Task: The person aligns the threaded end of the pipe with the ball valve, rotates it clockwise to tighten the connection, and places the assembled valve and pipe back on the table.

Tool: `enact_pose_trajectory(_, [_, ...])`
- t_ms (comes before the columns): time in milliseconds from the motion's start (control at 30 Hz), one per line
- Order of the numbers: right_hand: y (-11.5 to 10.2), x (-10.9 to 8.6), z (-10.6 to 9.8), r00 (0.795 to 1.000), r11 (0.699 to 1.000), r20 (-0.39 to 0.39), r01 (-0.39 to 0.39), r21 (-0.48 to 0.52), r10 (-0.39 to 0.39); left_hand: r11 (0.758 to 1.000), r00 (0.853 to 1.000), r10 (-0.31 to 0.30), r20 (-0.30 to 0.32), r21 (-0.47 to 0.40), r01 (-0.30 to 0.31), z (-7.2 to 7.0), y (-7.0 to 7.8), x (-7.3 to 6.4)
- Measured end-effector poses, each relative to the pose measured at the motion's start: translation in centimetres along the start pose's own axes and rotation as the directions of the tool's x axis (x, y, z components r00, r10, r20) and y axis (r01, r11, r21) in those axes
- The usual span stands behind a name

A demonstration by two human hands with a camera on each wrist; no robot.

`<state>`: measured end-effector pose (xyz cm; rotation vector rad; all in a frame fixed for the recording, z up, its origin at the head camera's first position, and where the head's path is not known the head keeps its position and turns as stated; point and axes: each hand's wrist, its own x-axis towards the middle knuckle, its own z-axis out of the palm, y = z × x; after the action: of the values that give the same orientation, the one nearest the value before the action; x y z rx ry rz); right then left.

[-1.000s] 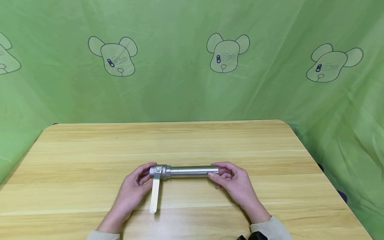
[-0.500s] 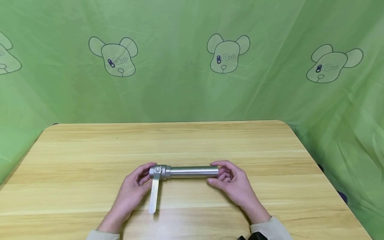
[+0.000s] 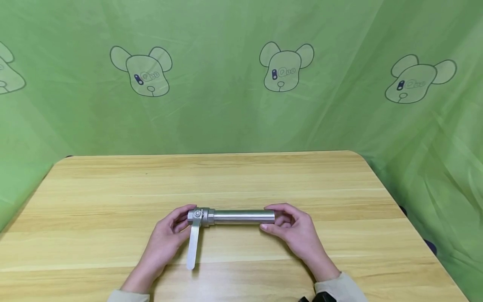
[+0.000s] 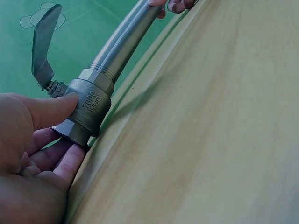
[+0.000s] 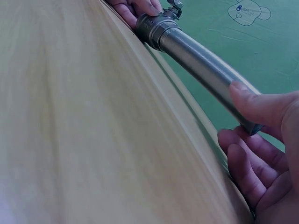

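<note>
A steel ball valve (image 3: 205,216) with a flat metal lever (image 3: 193,247) is joined to a straight steel pipe (image 3: 243,216). Both lie crosswise between the hands in the head view, with the lever pointing toward the person. My left hand (image 3: 166,239) grips the valve body at its left end; in the left wrist view the thumb presses on the body, beside raised lettering (image 4: 92,102). At the other end, my right hand (image 3: 298,230) pinches the pipe between thumb and index finger. Its other fingers curl beyond the pipe's end, seen in the right wrist view.
The wood-grain table (image 3: 226,180) extends beneath and beyond the hands. Behind it and at its sides hangs a green cloth (image 3: 226,117) with printed bear heads. A black object (image 3: 323,297) shows at the right cuff, at the bottom edge.
My right thumb has slid down from the pipe's upper face to its near lower edge. The lever's free end has shifted very slightly left. The left hand keeps its hold on the valve.
</note>
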<state>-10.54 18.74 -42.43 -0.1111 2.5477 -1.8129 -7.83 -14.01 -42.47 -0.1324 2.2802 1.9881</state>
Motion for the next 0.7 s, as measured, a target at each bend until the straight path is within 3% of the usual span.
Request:
enact_pose_trajectory(500, [-0.40, 0.16, 0.22, 0.995, 0.995, -0.003, -0.096, -0.008, 0.096, 1.000, 1.000, -0.005, 0.001, 0.001, 0.005, 0.01, -0.06, -0.04])
enact_pose_trajectory(700, [-0.43, 0.18, 0.16, 0.995, 0.995, 0.003, -0.098, -0.005, 0.098, 1.000, 1.000, -0.003, 0.002, -0.002, 0.003, 0.02, -0.03, -0.03])
